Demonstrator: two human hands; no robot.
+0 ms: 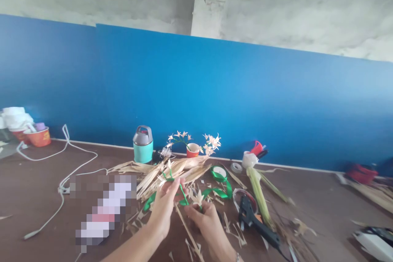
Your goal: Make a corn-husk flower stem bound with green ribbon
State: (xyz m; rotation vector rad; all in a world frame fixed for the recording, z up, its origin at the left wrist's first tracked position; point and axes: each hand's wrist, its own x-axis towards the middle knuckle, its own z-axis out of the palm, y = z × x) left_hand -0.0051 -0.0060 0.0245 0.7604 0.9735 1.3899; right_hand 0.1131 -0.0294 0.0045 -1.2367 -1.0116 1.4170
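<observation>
My left hand (166, 204) is closed on a green-wrapped flower stem (183, 193) that carries small pale husk flowers (169, 168) at its upper left. In my right hand (209, 223), fingers pinch the short green stalk of a single cream husk flower (197, 198), close beside the first stem. Green ribbon (219, 192) trails behind both hands from its roll (219, 171). Dry corn husks (184, 168) lie spread just beyond my fingers. A finished-looking spray of pale flowers (211, 143) stands in a red paper cup (193, 151) at the back.
A black glue gun (258, 223) lies right of my hands, near a green stalk bundle (258, 196) and clear tape (236, 167). A teal flask (143, 147) stands by the blue partition (184, 86). White cable (63, 186) loops at left. Husk scraps litter the brown table (39, 192).
</observation>
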